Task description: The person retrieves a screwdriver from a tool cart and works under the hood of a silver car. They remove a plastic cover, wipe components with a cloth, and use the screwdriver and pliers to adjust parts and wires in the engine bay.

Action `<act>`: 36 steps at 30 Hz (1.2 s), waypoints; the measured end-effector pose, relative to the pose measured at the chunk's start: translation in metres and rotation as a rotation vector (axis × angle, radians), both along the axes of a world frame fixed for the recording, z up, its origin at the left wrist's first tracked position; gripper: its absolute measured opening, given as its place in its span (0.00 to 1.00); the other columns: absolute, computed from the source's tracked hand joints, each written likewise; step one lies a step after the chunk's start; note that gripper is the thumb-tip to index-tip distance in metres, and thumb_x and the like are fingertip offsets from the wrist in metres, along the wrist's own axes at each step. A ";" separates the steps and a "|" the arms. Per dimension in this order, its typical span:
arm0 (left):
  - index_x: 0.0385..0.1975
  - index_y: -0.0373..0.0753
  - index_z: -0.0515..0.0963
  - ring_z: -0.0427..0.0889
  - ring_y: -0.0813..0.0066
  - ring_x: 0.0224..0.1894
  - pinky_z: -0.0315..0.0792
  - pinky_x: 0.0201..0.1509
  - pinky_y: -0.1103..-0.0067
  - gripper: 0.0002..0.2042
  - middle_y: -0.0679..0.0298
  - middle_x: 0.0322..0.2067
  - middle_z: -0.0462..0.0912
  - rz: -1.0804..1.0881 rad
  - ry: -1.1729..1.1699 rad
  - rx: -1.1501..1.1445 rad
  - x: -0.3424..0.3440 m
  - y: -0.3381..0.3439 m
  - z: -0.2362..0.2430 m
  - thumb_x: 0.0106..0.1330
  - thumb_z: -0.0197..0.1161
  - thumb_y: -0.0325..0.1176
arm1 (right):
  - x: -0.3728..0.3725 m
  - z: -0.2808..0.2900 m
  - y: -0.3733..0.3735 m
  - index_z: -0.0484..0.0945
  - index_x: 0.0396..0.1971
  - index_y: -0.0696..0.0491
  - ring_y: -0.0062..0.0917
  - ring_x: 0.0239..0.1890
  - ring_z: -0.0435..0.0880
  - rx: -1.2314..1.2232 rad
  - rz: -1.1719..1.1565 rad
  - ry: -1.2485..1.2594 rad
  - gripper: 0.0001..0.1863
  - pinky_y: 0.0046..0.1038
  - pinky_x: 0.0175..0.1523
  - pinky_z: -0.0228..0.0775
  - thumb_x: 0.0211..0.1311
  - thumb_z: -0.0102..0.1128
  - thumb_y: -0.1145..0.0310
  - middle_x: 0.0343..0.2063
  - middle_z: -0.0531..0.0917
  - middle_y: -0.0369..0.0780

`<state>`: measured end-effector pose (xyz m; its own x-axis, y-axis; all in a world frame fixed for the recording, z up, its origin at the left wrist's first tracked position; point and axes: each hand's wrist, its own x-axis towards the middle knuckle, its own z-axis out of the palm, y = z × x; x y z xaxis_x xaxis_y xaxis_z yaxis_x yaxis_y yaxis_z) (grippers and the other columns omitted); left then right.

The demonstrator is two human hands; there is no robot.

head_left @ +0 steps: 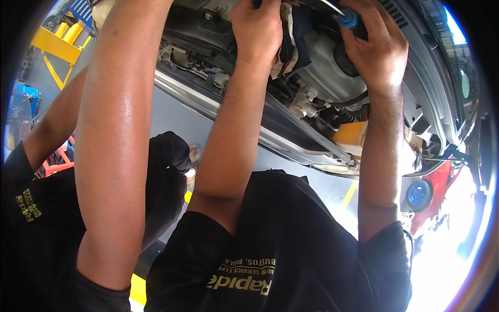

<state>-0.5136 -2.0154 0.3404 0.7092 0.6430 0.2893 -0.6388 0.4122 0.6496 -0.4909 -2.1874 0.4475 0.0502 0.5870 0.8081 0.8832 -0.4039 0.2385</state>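
Raised to the upper right, my right hand (382, 52) is closed around a blue-handled screwdriver (347, 20), whose bright metal shaft runs up and left out of view. My left hand (257, 34) is at the top middle with its fingers curled. Its fingertips and whatever they grip are partly cut off by the upper edge. Right beside it hangs a dark and whitish cloth-like piece (299, 47). Both hands are over a car's open engine bay (325, 67), above a grey metal part and hoses.
A co-worker's arm (117, 119) reaches up close on my left. The car's front edge (280, 143) crosses below my hands. A yellow-orange container (349, 133) sits low in the bay. Yellow lift equipment (57, 41) stands at the far left, a red car (434, 192) at the right.
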 end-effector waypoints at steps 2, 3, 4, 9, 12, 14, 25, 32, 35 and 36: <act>0.38 0.32 0.84 0.80 0.80 0.34 0.72 0.40 0.80 0.08 0.63 0.35 0.86 -0.004 -0.019 0.018 0.002 0.002 -0.002 0.79 0.60 0.27 | 0.002 -0.002 -0.001 0.81 0.39 0.55 0.43 0.52 0.90 -0.013 -0.040 0.021 0.22 0.38 0.53 0.85 0.38 0.67 0.86 0.56 0.88 0.45; 0.38 0.32 0.84 0.80 0.80 0.34 0.72 0.40 0.80 0.08 0.63 0.35 0.86 -0.007 -0.029 0.026 0.003 0.003 -0.003 0.79 0.60 0.27 | 0.002 -0.003 0.000 0.81 0.38 0.55 0.43 0.51 0.90 -0.003 -0.025 0.008 0.22 0.38 0.53 0.85 0.38 0.67 0.86 0.56 0.88 0.45; 0.39 0.31 0.84 0.80 0.80 0.35 0.72 0.40 0.80 0.08 0.64 0.35 0.86 -0.009 -0.038 0.036 0.004 0.004 -0.003 0.78 0.60 0.27 | 0.003 -0.003 0.000 0.81 0.38 0.56 0.42 0.51 0.90 0.007 -0.010 -0.004 0.21 0.38 0.53 0.85 0.38 0.67 0.86 0.56 0.88 0.45; 0.42 0.30 0.83 0.80 0.81 0.36 0.73 0.41 0.79 0.07 0.64 0.36 0.85 -0.017 -0.040 0.027 0.003 0.002 -0.003 0.78 0.61 0.26 | 0.003 -0.002 -0.001 0.82 0.37 0.56 0.42 0.51 0.90 0.024 0.012 -0.009 0.19 0.39 0.52 0.84 0.39 0.67 0.85 0.55 0.88 0.45; 0.43 0.30 0.83 0.81 0.80 0.37 0.73 0.43 0.79 0.07 0.63 0.37 0.85 0.012 0.002 0.028 0.000 -0.001 -0.001 0.77 0.61 0.26 | 0.002 -0.002 0.000 0.83 0.36 0.57 0.42 0.51 0.90 0.025 -0.021 0.020 0.18 0.38 0.53 0.84 0.40 0.68 0.85 0.55 0.88 0.44; 0.43 0.30 0.83 0.82 0.78 0.37 0.75 0.44 0.79 0.07 0.63 0.38 0.86 -0.006 -0.027 -0.016 -0.001 -0.002 0.002 0.78 0.61 0.27 | 0.002 -0.002 0.001 0.83 0.35 0.57 0.41 0.52 0.90 0.024 -0.039 0.046 0.16 0.38 0.54 0.84 0.40 0.68 0.85 0.55 0.88 0.44; 0.46 0.30 0.81 0.85 0.74 0.37 0.79 0.43 0.78 0.07 0.60 0.39 0.86 -0.089 -0.069 -0.008 -0.009 0.000 0.009 0.74 0.66 0.25 | -0.008 0.004 0.003 0.84 0.33 0.59 0.40 0.55 0.89 0.014 -0.041 0.086 0.15 0.36 0.57 0.83 0.41 0.68 0.86 0.56 0.88 0.43; 0.48 0.31 0.79 0.86 0.73 0.37 0.81 0.43 0.77 0.09 0.60 0.39 0.87 -0.113 -0.083 0.008 -0.011 -0.003 0.009 0.72 0.69 0.25 | -0.003 -0.003 0.004 0.84 0.32 0.59 0.40 0.55 0.88 0.038 -0.086 0.088 0.13 0.36 0.57 0.83 0.42 0.69 0.85 0.56 0.88 0.43; 0.49 0.31 0.79 0.86 0.72 0.37 0.82 0.43 0.77 0.10 0.59 0.39 0.87 -0.121 -0.091 0.025 -0.011 -0.004 0.009 0.71 0.70 0.24 | 0.000 -0.004 0.004 0.84 0.32 0.59 0.41 0.55 0.88 0.051 -0.021 0.087 0.13 0.37 0.57 0.83 0.43 0.69 0.85 0.56 0.87 0.44; 0.49 0.31 0.79 0.87 0.72 0.37 0.83 0.43 0.76 0.11 0.59 0.40 0.87 -0.126 -0.091 0.033 -0.010 -0.005 0.009 0.71 0.70 0.24 | 0.001 -0.004 0.004 0.84 0.32 0.59 0.41 0.55 0.88 0.045 -0.030 0.088 0.13 0.37 0.57 0.83 0.42 0.69 0.85 0.55 0.87 0.44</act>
<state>-0.5241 -2.0203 0.3494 0.7532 0.5401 0.3755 -0.6406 0.4723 0.6055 -0.4902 -2.1835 0.4437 0.1395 0.5472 0.8253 0.8873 -0.4391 0.1412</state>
